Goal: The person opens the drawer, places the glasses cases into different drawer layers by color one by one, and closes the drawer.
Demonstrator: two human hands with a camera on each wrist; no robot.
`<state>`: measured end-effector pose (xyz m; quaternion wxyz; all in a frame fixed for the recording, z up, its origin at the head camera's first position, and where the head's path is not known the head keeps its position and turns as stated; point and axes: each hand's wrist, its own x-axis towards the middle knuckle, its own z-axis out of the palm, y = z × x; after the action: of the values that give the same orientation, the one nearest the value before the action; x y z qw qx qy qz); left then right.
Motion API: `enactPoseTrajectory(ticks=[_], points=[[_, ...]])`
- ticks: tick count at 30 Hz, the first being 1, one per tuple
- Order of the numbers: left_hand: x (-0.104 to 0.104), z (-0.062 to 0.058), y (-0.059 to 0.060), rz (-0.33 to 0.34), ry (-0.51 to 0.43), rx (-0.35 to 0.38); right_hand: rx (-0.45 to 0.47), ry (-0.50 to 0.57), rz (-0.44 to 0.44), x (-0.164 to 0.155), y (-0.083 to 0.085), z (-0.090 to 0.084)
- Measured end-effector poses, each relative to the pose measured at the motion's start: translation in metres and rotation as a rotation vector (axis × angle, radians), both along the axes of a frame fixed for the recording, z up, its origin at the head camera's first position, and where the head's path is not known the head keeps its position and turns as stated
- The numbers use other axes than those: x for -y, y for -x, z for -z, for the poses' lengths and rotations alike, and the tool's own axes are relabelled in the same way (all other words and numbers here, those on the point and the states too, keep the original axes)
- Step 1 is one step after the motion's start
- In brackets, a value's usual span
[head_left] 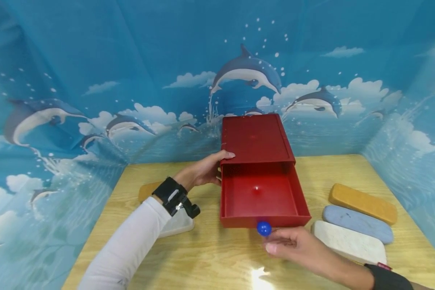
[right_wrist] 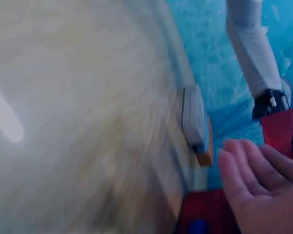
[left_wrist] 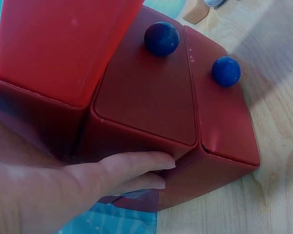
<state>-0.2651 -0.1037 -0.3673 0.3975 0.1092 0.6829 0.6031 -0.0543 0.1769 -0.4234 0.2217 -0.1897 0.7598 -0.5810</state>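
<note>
A red drawer box (head_left: 253, 137) stands on the table with its top drawer (head_left: 259, 197) pulled out; nothing lies in the drawer. My left hand (head_left: 204, 171) presses the box's left side, thumb on the top near the front corner. In the left wrist view, fairly straight fingers of the left hand (left_wrist: 102, 180) lie along the side, and two lower drawers with blue knobs (left_wrist: 161, 39) are closed. Beside the open drawer's blue knob (head_left: 264, 228) is my right hand (head_left: 293, 243). The right wrist view shows the right hand (right_wrist: 259, 180) with loosely bent fingers, holding nothing.
Right of the box lie orange (head_left: 362, 203), grey-blue (head_left: 359, 223) and white (head_left: 349, 241) oblong pieces with rounded ends. Another white piece (head_left: 177, 223) and an orange one (head_left: 148, 191) lie by the left forearm. A dolphin-print backdrop (head_left: 166, 52) surrounds the wooden table (head_left: 210, 257).
</note>
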Motion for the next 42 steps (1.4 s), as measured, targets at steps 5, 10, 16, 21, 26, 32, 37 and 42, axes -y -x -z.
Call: enactPoseTrajectory(ticks=[5,10,16,21,26,32,37,42], points=[[0.0,0.0,0.001,-0.013,0.013,0.009,-0.293,-0.325,-0.151,-0.012,0.006,0.008],[0.0,0.0,0.001,-0.021,0.026,0.013,-0.621,-0.746,-0.224,-0.027,0.007,0.016],[0.001,-0.001,0.002,-0.021,0.032,0.009,-0.876,-1.034,-0.117,-0.044,0.006,0.034],[0.0,-0.001,0.001,-0.024,0.032,0.014,-0.891,-1.15,0.05,-0.056,0.008,0.05],[0.001,0.0,0.0,-0.026,0.037,0.008,-0.774,-1.111,0.095,-0.068,0.011,0.055],[0.0,0.001,-0.001,-0.031,0.032,0.005,-0.813,-1.095,0.125,-0.08,0.014,0.06],[-0.001,0.002,-0.002,-0.017,0.021,0.003,-0.763,-1.074,0.117,-0.092,0.015,0.064],[-0.001,0.002,-0.002,-0.023,0.017,0.002,-0.664,-1.017,0.149,-0.107,0.012,0.07]])
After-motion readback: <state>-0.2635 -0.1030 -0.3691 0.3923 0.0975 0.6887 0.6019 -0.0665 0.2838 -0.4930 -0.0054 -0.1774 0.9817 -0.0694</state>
